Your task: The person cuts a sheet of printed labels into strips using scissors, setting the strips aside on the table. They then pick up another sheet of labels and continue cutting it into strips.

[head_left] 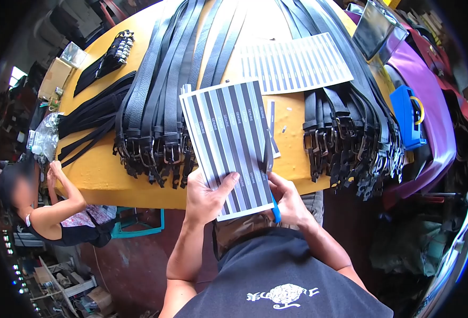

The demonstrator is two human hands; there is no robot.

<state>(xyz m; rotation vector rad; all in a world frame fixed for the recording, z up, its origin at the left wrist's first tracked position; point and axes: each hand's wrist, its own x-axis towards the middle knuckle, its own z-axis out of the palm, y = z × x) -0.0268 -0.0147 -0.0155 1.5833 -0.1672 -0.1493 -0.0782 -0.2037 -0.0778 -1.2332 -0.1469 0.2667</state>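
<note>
My left hand (204, 197) grips a sheet of striped labels (224, 140) near its lower left corner, with the thumb pressed on its face. Grey and dark bands run along the sheet, some printed "GENUINE LEATHER". My right hand (292, 205) is closed round a pair of scissors (277, 212) with a blue handle. Their dark blades reach up along the sheet's right edge; the cutting point itself is not clear. Behind that edge, a loose label strip (274, 151) shows on the table. A second striped sheet (297, 63) lies flat farther back.
Black belts with buckles (154, 116) lie on the yellow table (93, 177), with more belts (345, 116) at the right. Short black straps (93, 100) and a plastic bag (46, 135) sit leftward. A blue case (407, 116) stands right. A co-worker (64, 217) works at the left edge.
</note>
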